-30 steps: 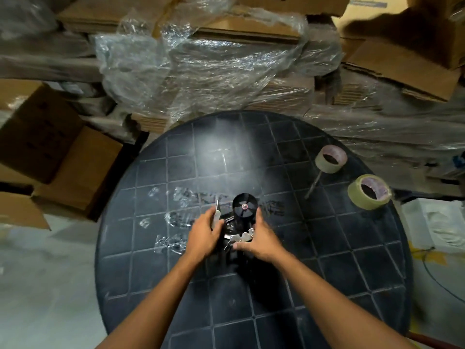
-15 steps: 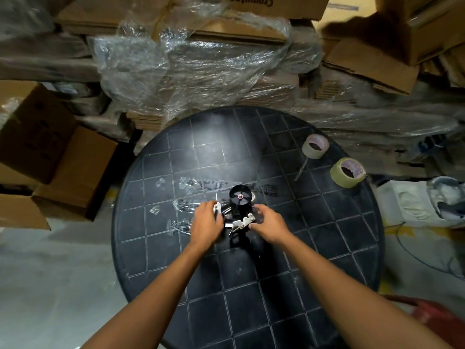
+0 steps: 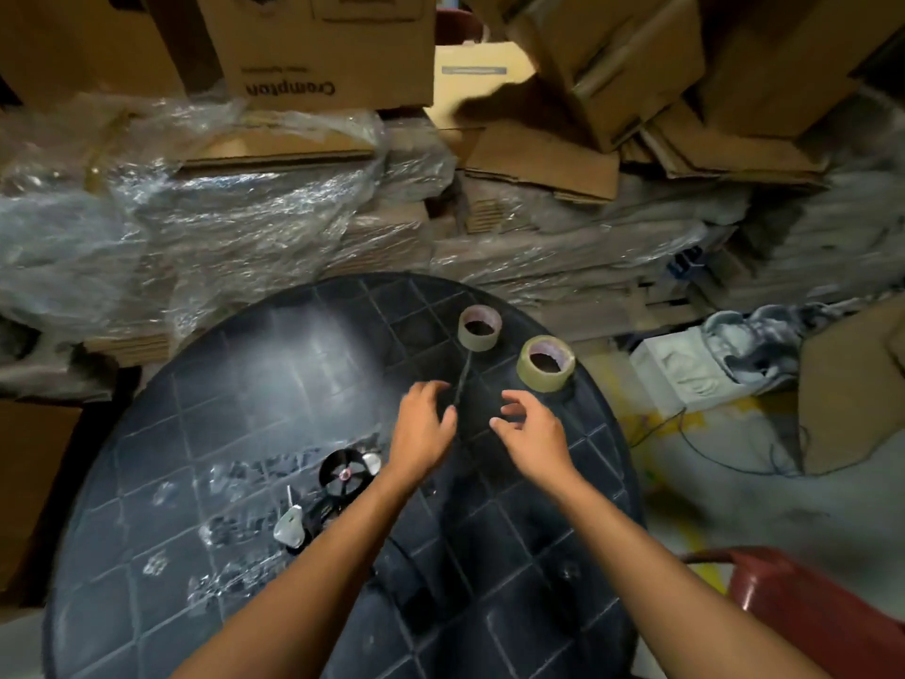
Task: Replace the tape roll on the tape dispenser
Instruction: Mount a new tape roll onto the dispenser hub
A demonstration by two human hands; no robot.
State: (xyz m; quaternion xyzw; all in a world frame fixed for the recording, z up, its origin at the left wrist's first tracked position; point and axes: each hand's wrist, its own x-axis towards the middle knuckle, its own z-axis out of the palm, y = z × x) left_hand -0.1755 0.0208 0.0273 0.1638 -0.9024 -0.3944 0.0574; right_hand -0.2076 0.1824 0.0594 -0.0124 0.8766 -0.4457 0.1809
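The black tape dispenser [image 3: 329, 497] lies on the round dark table [image 3: 235, 384], its bare black spool wheel facing up and its metal blade end at the lower left. Nothing holds it. Two tape rolls stand at the table's far right: a thinner one [image 3: 480, 328] with a strip of tape trailing toward me, and a fuller yellowish one [image 3: 546, 363] beside it. My left hand [image 3: 425, 428] and my right hand [image 3: 531, 431] hover above the table, fingers spread and holding nothing. Both are a short way in front of the rolls and touch neither.
Bits of crumpled clear tape stick to the table's left half. Stacked cardboard boxes and plastic wrap crowd the far side. A white foam piece [image 3: 680, 367], a cable on the floor and a red object [image 3: 813, 610] are on the right.
Both hands let go of the dispenser and moved up and right toward the tape rolls. The view swung right, so the dispenser now lies left of my arms.
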